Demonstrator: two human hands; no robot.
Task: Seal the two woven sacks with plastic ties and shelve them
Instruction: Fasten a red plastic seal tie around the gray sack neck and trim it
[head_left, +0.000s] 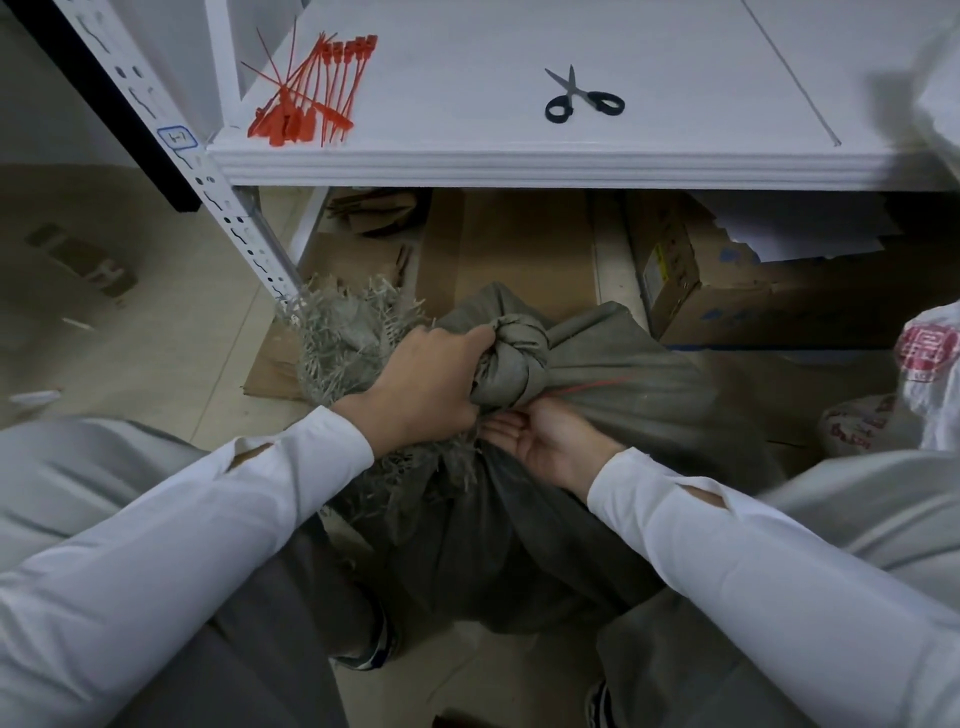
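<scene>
Spare red plastic ties (306, 88): loose bundle at the left end of the shelf (467, 156).
Left hand (426, 384): clenched round the twisted neck (514, 358) of the woven sack (649, 374); keep the twist tight so the tie bites below it.
Woven sack: on the floor between your knees, frayed mouth fanned out leftward; contents hidden.
Right hand (550, 441): palm up under the neck, by a red tie (597, 385) lying across the sack; cannot tell if it pinches it.
Scissors (582, 96): mid-shelf.
Cardboard box (691, 270): under the shelf, contents unseen.
</scene>
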